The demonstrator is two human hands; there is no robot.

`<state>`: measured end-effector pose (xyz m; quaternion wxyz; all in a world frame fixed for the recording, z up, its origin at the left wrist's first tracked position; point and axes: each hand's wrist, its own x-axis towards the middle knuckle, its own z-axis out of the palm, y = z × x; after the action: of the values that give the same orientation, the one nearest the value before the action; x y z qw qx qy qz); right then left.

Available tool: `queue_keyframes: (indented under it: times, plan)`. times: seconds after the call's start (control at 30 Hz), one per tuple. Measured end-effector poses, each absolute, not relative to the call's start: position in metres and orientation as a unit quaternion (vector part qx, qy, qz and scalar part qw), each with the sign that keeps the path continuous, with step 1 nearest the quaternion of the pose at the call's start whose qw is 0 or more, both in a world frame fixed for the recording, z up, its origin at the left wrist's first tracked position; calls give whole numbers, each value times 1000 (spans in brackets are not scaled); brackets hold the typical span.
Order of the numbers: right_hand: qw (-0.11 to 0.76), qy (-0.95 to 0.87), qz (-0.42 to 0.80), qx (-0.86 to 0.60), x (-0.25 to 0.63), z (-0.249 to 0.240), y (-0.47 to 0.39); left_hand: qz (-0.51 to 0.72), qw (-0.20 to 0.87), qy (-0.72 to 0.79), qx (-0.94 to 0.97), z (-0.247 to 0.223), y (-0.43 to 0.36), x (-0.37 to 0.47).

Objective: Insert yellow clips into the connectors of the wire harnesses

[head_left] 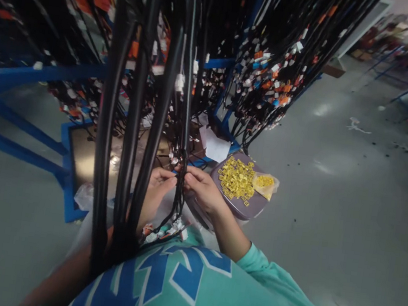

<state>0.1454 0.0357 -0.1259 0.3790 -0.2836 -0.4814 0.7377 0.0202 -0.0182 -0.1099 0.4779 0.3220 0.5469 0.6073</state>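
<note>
My left hand reaches around from behind thick black cables, which hide part of its wrist and palm. Thumb and forefinger of that hand are pinched together at a thin black wire harness. From the other side, my right hand pinches the same harness, its fingertips close to those of the left. Whatever small part may lie between the fingertips is hidden. Below the hands, the harness branches end in white and orange connectors near my shirt.
Right of my hands, a grey stool bears a pile of yellow clips and a plastic bag of similar pieces. Blue rack bars stand at the left. Hanging harnesses with many connectors crowd the space ahead.
</note>
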Motion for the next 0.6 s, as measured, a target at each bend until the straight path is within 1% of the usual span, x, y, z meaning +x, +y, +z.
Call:
queue_keyframes:
  times: [0.07, 0.1, 0.17, 0.2, 0.23, 0.27, 0.37, 0.47, 0.6]
  plan:
    - [399, -488, 712, -311, 162, -139, 46, 611, 511, 531, 289, -104, -16, 23]
    - [415, -492, 680, -351, 175, -149, 54, 605, 522, 531, 281, -102, -15, 24]
    - [427, -509, 565, -489, 208, -170, 70, 590, 539, 532, 279, -98, -13, 25]
    - [394, -521, 482, -584, 228, -182, 77, 584, 548, 530, 279, -97, -12, 25]
    - [330, -526, 392, -679, 248, -193, 83, 580, 556, 527, 278, -96, -12, 26]
    - [298, -516, 358, -719, 268, -204, 87, 576, 563, 524, 276, -95, -11, 27]
    - [221, -484, 309, -788, 315, -235, 84, 571, 574, 520, 273, -96, -10, 30]
    - [155, -468, 296, -818, 336, -260, 70, 575, 567, 515, 287, -98, -7, 33]
    - [110, -473, 282, -828, 336, -288, 56, 576, 562, 515, 295, -102, -3, 34]
